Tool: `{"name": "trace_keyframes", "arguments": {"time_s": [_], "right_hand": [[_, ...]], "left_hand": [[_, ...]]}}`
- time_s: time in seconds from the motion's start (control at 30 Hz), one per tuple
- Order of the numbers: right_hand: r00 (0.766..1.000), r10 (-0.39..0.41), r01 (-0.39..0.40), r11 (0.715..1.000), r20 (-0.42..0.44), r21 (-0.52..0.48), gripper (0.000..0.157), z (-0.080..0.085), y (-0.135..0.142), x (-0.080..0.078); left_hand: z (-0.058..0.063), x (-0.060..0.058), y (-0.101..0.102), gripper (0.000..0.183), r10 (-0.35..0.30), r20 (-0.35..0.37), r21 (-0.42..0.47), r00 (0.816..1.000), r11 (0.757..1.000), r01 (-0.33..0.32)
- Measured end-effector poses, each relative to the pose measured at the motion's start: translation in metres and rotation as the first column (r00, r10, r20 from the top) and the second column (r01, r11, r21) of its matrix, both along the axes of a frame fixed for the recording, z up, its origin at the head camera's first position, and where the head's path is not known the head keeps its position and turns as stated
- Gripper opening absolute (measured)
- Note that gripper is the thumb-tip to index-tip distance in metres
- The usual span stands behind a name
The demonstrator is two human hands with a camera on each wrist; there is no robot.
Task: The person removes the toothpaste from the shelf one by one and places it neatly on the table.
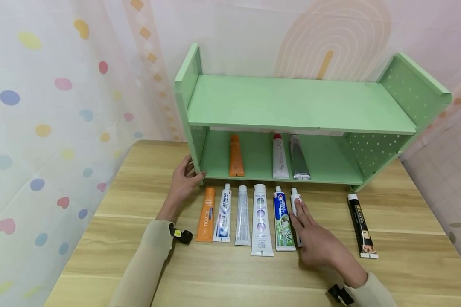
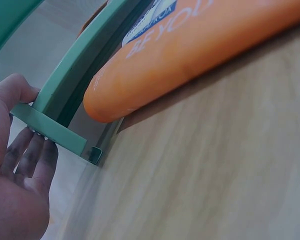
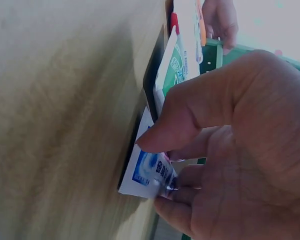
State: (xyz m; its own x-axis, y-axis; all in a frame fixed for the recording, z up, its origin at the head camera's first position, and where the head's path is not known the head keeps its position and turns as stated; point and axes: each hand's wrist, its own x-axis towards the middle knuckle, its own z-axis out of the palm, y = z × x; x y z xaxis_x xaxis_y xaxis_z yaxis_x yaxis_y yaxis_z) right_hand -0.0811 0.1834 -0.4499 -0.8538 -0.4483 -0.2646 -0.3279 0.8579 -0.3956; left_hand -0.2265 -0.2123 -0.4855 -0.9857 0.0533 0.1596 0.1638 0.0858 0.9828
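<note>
My left hand [image 1: 184,179] grips the lower front corner of the left side panel of a green shelf [image 1: 299,102]. In the left wrist view, its thumb lies on one side of the panel edge [image 2: 65,90] and the fingers curl round the other. At the right end of a row of tubes, my right hand [image 1: 319,243] holds a white toothpaste tube [image 1: 294,195] flat on the table. The right wrist view has the thumb on one edge of this tube [image 3: 149,167] and fingers along the other. Part of the tube is hidden beneath the hand.
Left of it lie a blue-green tube [image 1: 284,221], several white tubes [image 1: 260,221] and an orange tube [image 1: 206,217]. A black tube [image 1: 362,226] lies far right. The lower shelf bears an orange tube [image 1: 236,155], a pale tube [image 1: 280,157] and a grey tube [image 1: 299,157].
</note>
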Motion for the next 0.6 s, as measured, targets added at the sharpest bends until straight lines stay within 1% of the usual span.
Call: {"name": "trace_keyframes", "arguments": {"time_s": [0.13, 0.23, 0.3, 0.4, 0.53, 0.6], "right_hand": [[0.999, -0.011, 0.009, 0.999, -0.033, -0.046, 0.091, 0.000, 0.003, -0.001], [0.995, -0.024, 0.017, 0.998, -0.100, -0.066, 0.082, 0.000, 0.004, -0.003], [0.988, -0.037, 0.025, 0.996, -0.152, -0.080, 0.078, 0.000, 0.005, -0.004], [0.969, -0.043, 0.022, 0.996, -0.242, -0.090, 0.070, 0.000, 0.005, -0.007], [0.953, -0.069, 0.034, 0.992, -0.296, -0.124, 0.066, 0.000, 0.007, -0.012], [0.950, -0.089, 0.042, 0.987, -0.300, -0.158, 0.065, 0.001, 0.008, -0.014]], "left_hand": [[0.000, 0.000, 0.000, 0.073, 0.000, -0.002, 0.006, 1.000, 1.000, 0.000], [0.000, 0.000, 0.000, 0.073, 0.000, -0.008, 0.008, 1.000, 1.000, 0.000], [0.000, 0.000, 0.000, 0.073, 0.000, -0.012, 0.012, 1.000, 1.000, 0.000], [0.000, 0.000, -0.001, 0.073, -0.002, -0.011, 0.019, 1.000, 1.000, 0.002], [-0.001, 0.000, -0.001, 0.072, -0.009, -0.010, 0.022, 1.000, 1.000, 0.010], [-0.001, 0.000, -0.001, 0.072, -0.013, -0.010, 0.020, 1.000, 1.000, 0.013]]}}
